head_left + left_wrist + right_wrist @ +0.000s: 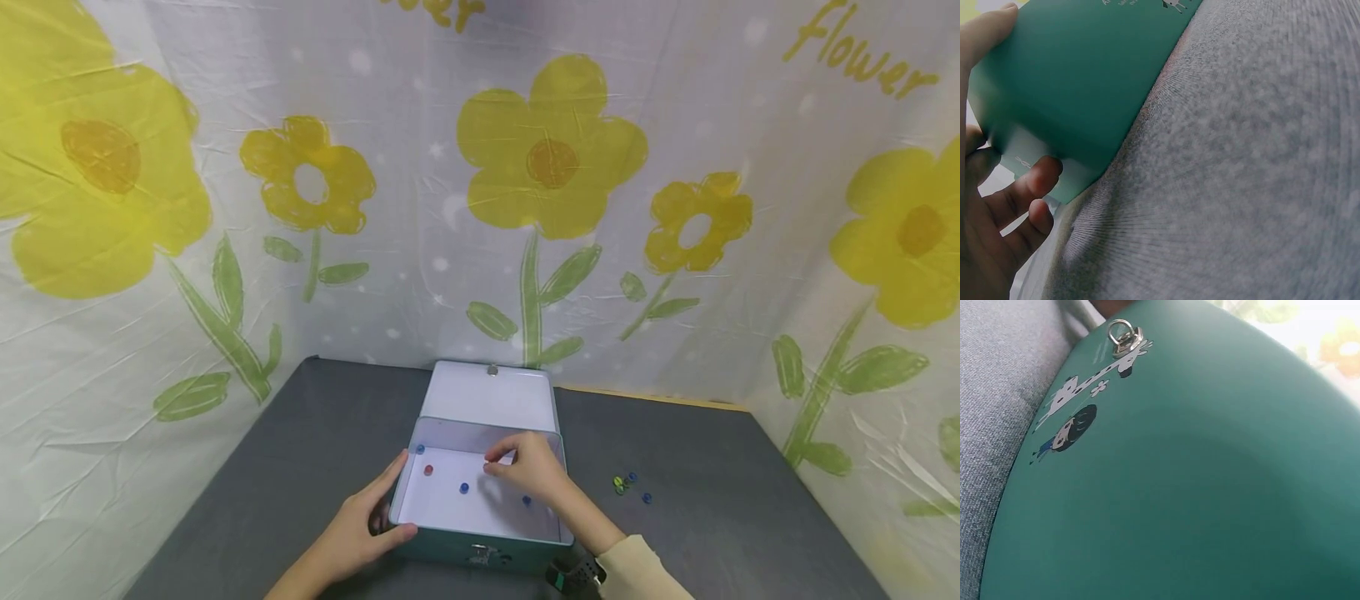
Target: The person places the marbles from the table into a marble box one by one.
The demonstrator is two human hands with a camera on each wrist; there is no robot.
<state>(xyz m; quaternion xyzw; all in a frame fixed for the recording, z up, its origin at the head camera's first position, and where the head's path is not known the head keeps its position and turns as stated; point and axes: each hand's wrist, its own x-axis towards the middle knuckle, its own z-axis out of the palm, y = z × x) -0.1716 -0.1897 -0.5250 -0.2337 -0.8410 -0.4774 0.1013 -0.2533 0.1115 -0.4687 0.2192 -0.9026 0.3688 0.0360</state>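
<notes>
**Bead pinched over tin, left hand bracing**

Tin [438, 542] sat on the grey tabletop [720, 517], lid [487, 396] laid back on the far side. Left hand [352, 529] gripped the near left corner, thumb over the front rim, fingers along the left outer wall. Right hand [532, 468] reached in across the right wall, thumb and forefinger nearly together on what looked like a small reddish bead [486, 464], mostly covered by the fingertips. Its height above the tin's floor: could not tell.

Inside lay 1 red bead [428, 470] toward the left, 1 blue bead [421, 449] in the far left corner, and 2 more blue nearer the front. Outside, to the right, a yellow bead [617, 482] sat in a small cluster with green and blue; 1 blue lay slightly apart.

Judgement: a light fingertip pinch suited pieces this small; a harder squeeze might have shot the bead loose. Any release was best made low, to limit bounce and rolling. Wristband [573, 575] hung close by the near right corner, worth keeping off the rim. Left hand needed only steady pressure, no tilt, lest the beads slide.
</notes>
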